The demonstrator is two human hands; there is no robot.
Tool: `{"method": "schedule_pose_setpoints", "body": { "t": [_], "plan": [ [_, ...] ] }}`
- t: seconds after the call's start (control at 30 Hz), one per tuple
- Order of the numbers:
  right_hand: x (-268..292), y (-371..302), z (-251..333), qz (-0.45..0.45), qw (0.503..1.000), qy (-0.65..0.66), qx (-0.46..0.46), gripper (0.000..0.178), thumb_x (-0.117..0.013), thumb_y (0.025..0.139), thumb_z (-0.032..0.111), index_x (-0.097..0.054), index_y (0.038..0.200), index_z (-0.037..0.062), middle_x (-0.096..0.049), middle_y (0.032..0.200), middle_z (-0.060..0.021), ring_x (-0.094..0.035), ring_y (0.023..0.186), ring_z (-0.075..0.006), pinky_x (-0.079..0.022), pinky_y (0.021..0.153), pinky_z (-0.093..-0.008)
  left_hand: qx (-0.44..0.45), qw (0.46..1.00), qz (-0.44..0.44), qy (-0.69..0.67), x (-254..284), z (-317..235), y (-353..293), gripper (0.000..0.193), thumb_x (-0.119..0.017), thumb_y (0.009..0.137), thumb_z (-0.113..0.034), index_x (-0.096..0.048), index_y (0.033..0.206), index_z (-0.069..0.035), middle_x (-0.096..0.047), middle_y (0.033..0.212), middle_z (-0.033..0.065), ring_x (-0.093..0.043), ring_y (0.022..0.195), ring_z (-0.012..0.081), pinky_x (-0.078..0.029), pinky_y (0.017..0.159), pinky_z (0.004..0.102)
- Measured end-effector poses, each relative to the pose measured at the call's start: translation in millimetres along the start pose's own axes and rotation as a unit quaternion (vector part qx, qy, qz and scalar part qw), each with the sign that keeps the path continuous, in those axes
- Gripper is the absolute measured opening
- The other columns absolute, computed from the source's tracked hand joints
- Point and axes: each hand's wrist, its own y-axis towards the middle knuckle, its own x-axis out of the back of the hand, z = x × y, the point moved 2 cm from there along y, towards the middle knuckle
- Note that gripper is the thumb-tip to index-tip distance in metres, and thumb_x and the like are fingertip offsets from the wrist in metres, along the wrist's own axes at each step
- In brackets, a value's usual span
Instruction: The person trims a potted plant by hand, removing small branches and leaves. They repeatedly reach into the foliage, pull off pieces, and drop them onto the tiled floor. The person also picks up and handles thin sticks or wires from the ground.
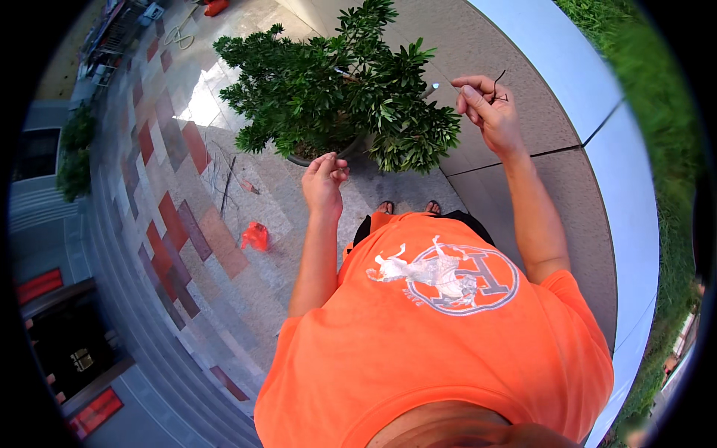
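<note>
Right hand (491,118)'s grip is pinching dark wire (496,84) beside the plant (317,101), likely keeping it clear of leaves (407,82); left hand (323,184) is pressing fingertips together near the pot (300,160), whether on anything I cannot tell.

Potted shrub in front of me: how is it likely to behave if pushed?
The potted shrub is probably heavy and slow to slide, given its broad, dense crown. It may be apt to tip, since the foliage spreads well past the pot. The leafy outer sprays would likely flex first, as they look slender beyond the rim.
</note>
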Motion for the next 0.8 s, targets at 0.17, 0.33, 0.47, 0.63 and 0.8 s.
{"method": "schedule_pose_setpoints", "body": {
  "t": [0.17, 0.33, 0.47, 0.63, 0.8],
  "plan": [
    [-2.2, -6.0, 3.9, -0.01, 0.999, -0.041, 0.002, 0.02, -0.062, 0.095, 0.017, -0.067, 0.106, 0.0015, -0.062, 0.071, 0.0001, -0.041, 0.055, -0.0013, -0.032, 0.051, -0.0176, -0.047, 0.998, -0.015, 0.026, -25.6, -8.3, 3.8, 0.021, -0.062, 0.09, -0.005, -0.058, 0.109, 0.003, -0.067, 0.092, 0.0123, -0.06, 0.067, 0.013, -0.052, 0.066, 0.0267],
    [-4.2, -7.9, 9.9, -0.006, 0.996, -0.088, 0.001, 0.022, -0.059, 0.096, 0.015, -0.066, 0.111, 0.0015, -0.062, 0.075, -0.0009, -0.042, 0.058, -0.0015, -0.032, 0.053, -0.0164, -0.335, 0.905, -0.009, 0.261, -61.2, -31.0, -12.8, 0.024, -0.064, 0.09, -0.006, -0.058, 0.111, 0.003, -0.065, 0.1, 0.0102, -0.061, 0.077, 0.0115, -0.052, 0.069, 0.0246],
    [-8.4, -4.2, 14.8, -0.004, 0.997, -0.08, 0.009, 0.022, -0.059, 0.096, 0.015, -0.066, 0.111, 0.0008, -0.064, 0.075, -0.0015, -0.043, 0.057, -0.0015, -0.034, 0.052, -0.0172, -0.542, 0.758, 0.061, 0.359, -95.8, -67.4, -42.3, 0.027, -0.067, 0.083, -0.004, -0.06, 0.109, 0.0, -0.061, 0.11, 0.0137, -0.058, 0.092, 0.0243, -0.048, 0.081, 0.0351],
    [-19.3, 8.7, 21.9, 0.035, 0.999, 0.025, 0.031, 0.025, -0.053, 0.099, 0.015, -0.065, 0.115, -0.0003, -0.07, 0.088, -0.009, -0.045, 0.056, -0.0028, -0.037, 0.051, -0.0172, -0.609, 0.654, 0.177, 0.413, -124.1, -76.6, -57.6, 0.04, -0.068, 0.078, -0.004, -0.059, 0.117, -0.001, -0.055, 0.131, 0.017, -0.049, 0.115, 0.0344, -0.04, 0.098, 0.0431],
    [-34.8, 25.3, 33.2, 0.094, 0.995, -0.003, 0.011, 0.031, -0.046, 0.102, 0.018, -0.062, 0.119, -0.0014, -0.07, 0.107, -0.017, -0.043, 0.053, -0.0027, -0.037, 0.049, -0.0162, -0.565, 0.626, 0.171, 0.51, -127.3, -73.0, -56.2, 0.046, -0.069, 0.081, -0.016, -0.057, 0.122, 0.0, -0.048, 0.14, 0.0198, -0.042, 0.125, 0.0387, -0.033, 0.104, 0.0478]
  ]
}}
